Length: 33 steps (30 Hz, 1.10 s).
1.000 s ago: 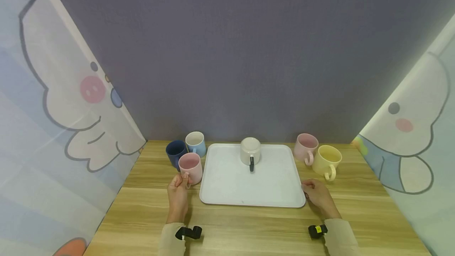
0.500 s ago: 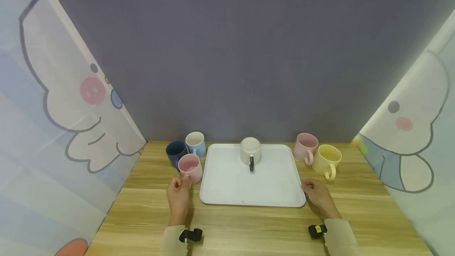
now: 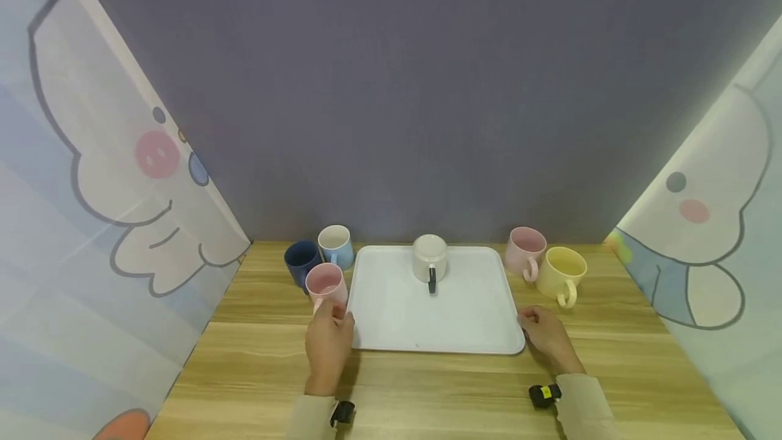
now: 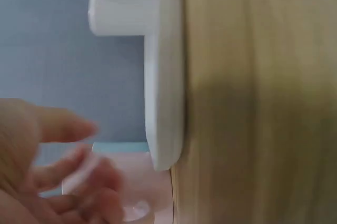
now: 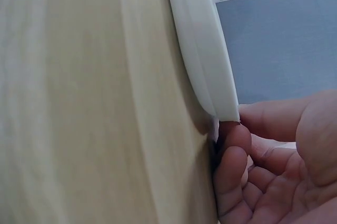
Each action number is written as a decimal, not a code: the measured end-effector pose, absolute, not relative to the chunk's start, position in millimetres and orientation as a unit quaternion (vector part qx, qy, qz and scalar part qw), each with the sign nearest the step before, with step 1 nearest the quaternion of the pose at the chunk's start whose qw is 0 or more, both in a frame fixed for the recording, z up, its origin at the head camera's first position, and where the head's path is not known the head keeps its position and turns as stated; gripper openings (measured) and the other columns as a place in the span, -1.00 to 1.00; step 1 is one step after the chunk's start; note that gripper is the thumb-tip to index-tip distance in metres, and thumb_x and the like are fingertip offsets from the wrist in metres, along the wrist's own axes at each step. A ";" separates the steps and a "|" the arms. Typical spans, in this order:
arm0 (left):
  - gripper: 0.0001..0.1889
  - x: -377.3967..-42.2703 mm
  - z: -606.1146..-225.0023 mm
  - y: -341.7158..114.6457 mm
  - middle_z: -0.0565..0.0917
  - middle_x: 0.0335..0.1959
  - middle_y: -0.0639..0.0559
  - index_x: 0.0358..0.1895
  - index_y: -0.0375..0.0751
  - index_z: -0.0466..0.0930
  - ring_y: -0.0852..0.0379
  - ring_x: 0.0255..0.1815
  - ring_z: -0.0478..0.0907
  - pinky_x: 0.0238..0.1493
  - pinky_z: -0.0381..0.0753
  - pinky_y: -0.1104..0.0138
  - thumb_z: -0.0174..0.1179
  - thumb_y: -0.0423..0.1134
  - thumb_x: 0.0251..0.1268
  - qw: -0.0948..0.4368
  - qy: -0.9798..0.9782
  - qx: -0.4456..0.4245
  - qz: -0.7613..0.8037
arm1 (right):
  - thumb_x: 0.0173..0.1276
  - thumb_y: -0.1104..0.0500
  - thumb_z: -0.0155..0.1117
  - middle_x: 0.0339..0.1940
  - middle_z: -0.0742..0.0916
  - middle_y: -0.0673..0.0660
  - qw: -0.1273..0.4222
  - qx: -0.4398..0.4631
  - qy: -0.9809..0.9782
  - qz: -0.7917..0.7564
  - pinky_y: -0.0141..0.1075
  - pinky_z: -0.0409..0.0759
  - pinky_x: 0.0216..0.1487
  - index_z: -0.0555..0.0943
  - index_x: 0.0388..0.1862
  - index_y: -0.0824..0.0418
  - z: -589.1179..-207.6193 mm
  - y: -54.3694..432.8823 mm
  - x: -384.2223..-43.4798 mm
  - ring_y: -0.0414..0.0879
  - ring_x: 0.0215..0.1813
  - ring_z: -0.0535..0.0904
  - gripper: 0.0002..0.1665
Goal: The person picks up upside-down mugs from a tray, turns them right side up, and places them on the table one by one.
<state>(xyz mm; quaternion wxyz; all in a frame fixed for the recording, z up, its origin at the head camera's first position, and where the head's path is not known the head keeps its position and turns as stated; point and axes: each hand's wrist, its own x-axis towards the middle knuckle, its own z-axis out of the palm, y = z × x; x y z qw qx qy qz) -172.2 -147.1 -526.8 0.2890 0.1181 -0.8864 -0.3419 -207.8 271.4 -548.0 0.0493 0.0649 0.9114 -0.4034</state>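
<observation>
My left hand (image 3: 328, 341) is just in front of the left pink mug (image 3: 326, 280), near the left edge of the white tray (image 3: 427, 328). In the left wrist view its thumb and blurred fingers (image 4: 102, 176) stand apart with nothing between them; the pink mug is behind them. At the tray's right edge, my right hand (image 3: 544, 333) pinches the rim, thumb above and curled fingers below, as the right wrist view shows. A cream mug (image 3: 430, 258) with a black handle stands upside down on the tray, toward its back.
Left of the tray are a dark blue mug (image 3: 302, 263) and a light blue mug (image 3: 337, 250). To its right stand another pink mug (image 3: 524, 253) and a yellow mug (image 3: 559, 277). A grey wall (image 3: 391, 100) rises behind the wooden table (image 3: 421, 392).
My left hand has left the pink mug's handle and moved right, toward the tray's left edge. My right hand stays at the tray's right rim. The mugs keep their places.
</observation>
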 end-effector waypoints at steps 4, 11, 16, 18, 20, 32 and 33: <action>-0.71 -166.9 -535.6 -139.4 0.63 -0.17 -0.21 -0.13 -0.20 0.60 -0.25 -0.32 0.67 -0.49 0.58 -0.06 0.42 -0.35 0.05 0.204 -0.933 0.111 -0.275 | 0.55 0.19 0.07 -0.19 0.71 0.23 0.051 0.065 0.910 -0.406 -0.27 0.51 -0.24 0.58 0.09 0.47 -546.8 270.2 -207.7 -0.03 -0.19 0.59 -0.63; -0.55 -172.4 -548.3 -139.2 0.64 -0.14 -0.30 0.03 -0.26 0.62 -0.32 -0.30 0.67 -0.39 0.63 -0.11 0.46 -0.38 -0.02 0.160 -0.948 0.093 -0.258 | 0.56 0.12 0.06 -0.12 0.71 0.31 0.054 0.067 0.912 -0.401 -0.17 0.55 -0.15 0.56 0.10 0.46 -542.0 268.6 -211.3 0.07 -0.11 0.63 -0.59; -0.63 -178.1 -546.7 -145.9 0.68 -0.19 -0.28 -0.04 -0.29 0.67 -0.32 -0.33 0.66 -0.35 0.63 -0.10 0.45 -0.39 0.01 0.135 -0.957 0.055 -0.251 | 0.55 0.10 0.09 0.03 0.69 0.42 0.019 0.072 0.909 -0.410 -0.11 0.58 -0.07 0.55 0.12 0.44 -532.8 250.2 -218.9 0.19 0.01 0.63 -0.58; -0.65 -179.1 -546.5 -147.7 0.69 -0.18 -0.28 -0.05 -0.30 0.69 -0.32 -0.30 0.67 -0.33 0.64 -0.11 0.44 -0.39 0.03 0.126 -0.959 0.042 -0.251 | 0.54 0.10 0.12 0.01 0.68 0.40 0.010 0.061 0.902 -0.428 -0.19 0.55 -0.12 0.56 0.12 0.43 -526.8 237.9 -223.2 0.13 -0.04 0.62 -0.59; -0.64 -179.5 -546.4 -149.3 0.70 -0.13 -0.29 -0.02 -0.29 0.70 -0.31 -0.25 0.67 -0.30 0.64 -0.12 0.44 -0.38 0.04 0.117 -0.959 0.036 -0.256 | 0.54 0.11 0.14 -0.05 0.68 0.35 0.009 0.042 0.893 -0.448 -0.27 0.51 -0.18 0.56 0.10 0.42 -520.6 224.7 -227.5 0.05 -0.13 0.61 -0.61; -0.57 -180.6 -544.4 -150.9 0.65 -0.01 -0.33 0.06 -0.30 0.72 -0.34 -0.13 0.67 -0.22 0.64 -0.15 0.48 -0.39 0.03 0.100 -0.949 0.050 -0.295 | 0.52 0.19 0.18 -0.24 0.69 0.18 0.036 -0.014 0.861 -0.507 -0.30 0.52 -0.28 0.58 0.03 0.38 -504.7 174.7 -244.2 -0.08 -0.34 0.61 -0.73; -0.57 -180.8 -544.5 -150.9 0.65 0.00 -0.33 0.06 -0.30 0.72 -0.35 -0.13 0.67 -0.22 0.64 -0.15 0.48 -0.39 0.02 0.100 -0.949 0.051 -0.296 | 0.51 0.20 0.19 -0.24 0.70 0.18 0.035 -0.014 0.859 -0.510 -0.31 0.53 -0.29 0.58 0.02 0.38 -505.0 171.7 -245.2 -0.08 -0.35 0.62 -0.73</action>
